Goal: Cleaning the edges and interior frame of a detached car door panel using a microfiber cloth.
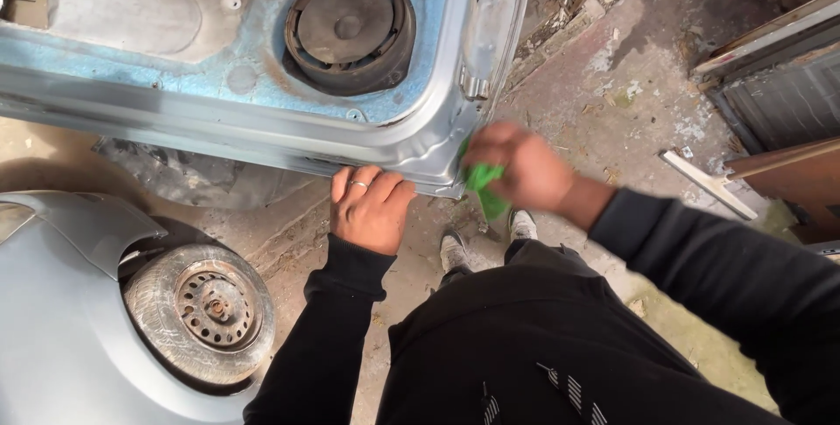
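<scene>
Wheel: 1 bare steel wheel with a worn tyre, below and well to the left of the left hand, seated under a grey car wing; neither is touched.
Door panel: 1 stripped car door, inner face toward the camera, blue-grey metal, directly above both hands; its lower edge runs just over the knuckles.
Speaker: 1 round dark unit set in the door, above and between the 2 hands, well apart from both.
Left hand: lies flat with fingers extended and close together, fingertips hooked on the door's lower edge; 1 ring visible. It grips nothing loose. Judged to be steadying the door so that the panel does not shift under pressure from the other side.
Green cloth: crumpled, pressed at the door's lower right corner, touching the metal, just right of the left hand.
Right hand: closed around the green cloth, knuckles up, image blurred. The bunched hold is judged to give firm contact on the corner seam.
Shoes: 2, on the concrete floor below and between the hands.
Metal strip: 1 pale bar on the floor, well to the right of the right hand, beside leaning boards.
</scene>
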